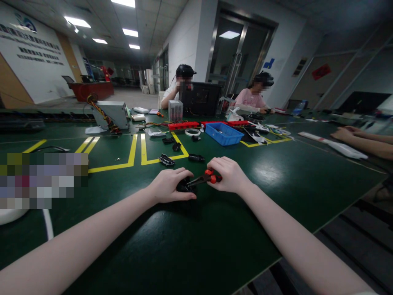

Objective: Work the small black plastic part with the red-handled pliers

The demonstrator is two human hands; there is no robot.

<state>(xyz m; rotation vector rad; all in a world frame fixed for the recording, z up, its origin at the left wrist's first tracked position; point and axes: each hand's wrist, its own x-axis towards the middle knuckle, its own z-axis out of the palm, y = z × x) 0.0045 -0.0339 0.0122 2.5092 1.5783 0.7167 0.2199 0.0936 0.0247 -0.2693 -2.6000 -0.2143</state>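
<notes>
Needle-nose pliers (208, 178) with red-and-black handles sit in the right hand (227, 174), whose fingers are closed around the grips, the metal nose pointing left into a small black part (183, 186). Whether the tips bite on it, I cannot tell. The left hand (169, 186) is half curled, thumb below and fingers above, holding that part between them just over the green tabletop (221, 233).

Beyond the hands, 4 black pieces lie loose: a long piece (196, 158) and a ridged piece (166, 160) nearest, 2 smaller pieces (176, 146) farther off, by the yellow tape (183, 148). Behind the right hand stands a blue bin (225, 139), apart from it.

Bare green surface opens between the forearms and to the right of the right hand, as far as a white strip (346, 148). The table's edge (281, 259) runs slantwise under the right forearm, climbing toward the right. Leftward, a white rounded object (12, 215) limits the room. Across the table sit 2 co-workers (250, 98).
</notes>
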